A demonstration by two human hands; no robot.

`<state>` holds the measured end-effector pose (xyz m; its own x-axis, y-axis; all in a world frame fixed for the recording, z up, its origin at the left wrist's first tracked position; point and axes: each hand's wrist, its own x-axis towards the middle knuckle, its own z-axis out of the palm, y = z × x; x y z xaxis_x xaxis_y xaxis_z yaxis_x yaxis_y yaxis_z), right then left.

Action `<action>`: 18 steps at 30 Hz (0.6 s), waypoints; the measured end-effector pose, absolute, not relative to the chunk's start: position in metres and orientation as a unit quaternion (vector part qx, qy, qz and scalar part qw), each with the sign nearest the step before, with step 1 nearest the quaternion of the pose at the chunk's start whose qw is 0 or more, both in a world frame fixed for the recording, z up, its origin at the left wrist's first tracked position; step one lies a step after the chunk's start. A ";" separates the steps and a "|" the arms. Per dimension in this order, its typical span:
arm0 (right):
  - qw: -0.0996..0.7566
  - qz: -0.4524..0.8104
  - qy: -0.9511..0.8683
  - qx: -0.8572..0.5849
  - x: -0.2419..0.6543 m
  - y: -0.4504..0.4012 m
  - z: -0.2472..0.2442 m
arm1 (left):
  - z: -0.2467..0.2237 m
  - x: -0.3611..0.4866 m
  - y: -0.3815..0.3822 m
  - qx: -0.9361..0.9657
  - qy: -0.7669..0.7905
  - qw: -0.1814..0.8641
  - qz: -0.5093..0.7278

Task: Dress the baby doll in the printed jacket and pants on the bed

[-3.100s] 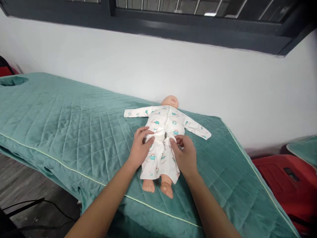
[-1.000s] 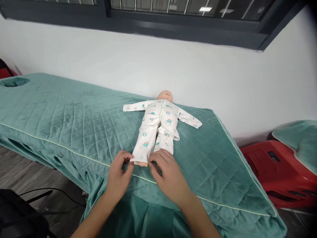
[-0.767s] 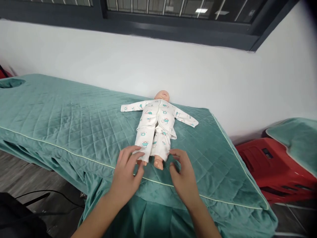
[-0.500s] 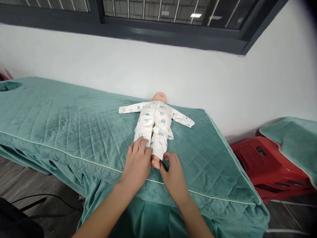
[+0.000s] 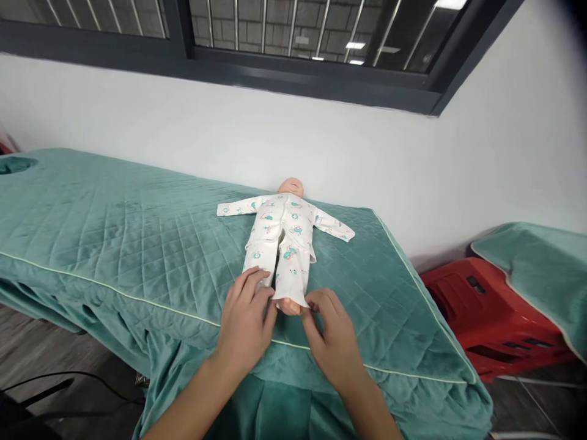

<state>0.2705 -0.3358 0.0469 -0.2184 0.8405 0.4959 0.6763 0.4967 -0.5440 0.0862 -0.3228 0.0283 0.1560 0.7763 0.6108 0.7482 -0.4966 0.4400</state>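
- Left hand, lower centre: narrow grip, pinching the trouser hem at its left corner.
- Right hand, lower centre: narrow grip, pinching the right corner.
- Dressed doll: frame centre, foot between both grips.

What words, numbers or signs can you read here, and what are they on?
None can be read.
Dark patch on the red stool: maybe a label, too small to read.
Prints on the top and pants: little pictures, any letters too small to read.
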 end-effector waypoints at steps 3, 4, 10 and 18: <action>0.385 0.072 -0.785 -0.480 0.273 -0.340 0.049 | 0.024 0.088 -0.332 0.764 0.491 0.027 0.417; 0.377 0.068 -0.790 -0.478 0.274 -0.340 0.047 | 0.021 0.089 -0.334 0.768 0.489 0.026 0.413; 0.338 0.098 -0.802 -0.483 0.275 -0.341 0.028 | 0.006 0.088 -0.341 0.769 0.499 0.033 0.397; 0.394 0.182 -0.764 -0.477 0.268 -0.341 0.026 | 0.028 0.088 -0.295 0.747 0.502 0.074 0.429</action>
<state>0.2675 -0.3414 0.0259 -0.2343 0.8727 0.4284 0.5866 0.4783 -0.6535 0.0884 -0.2947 0.0276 0.1276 0.8135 0.5674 0.6866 -0.4853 0.5414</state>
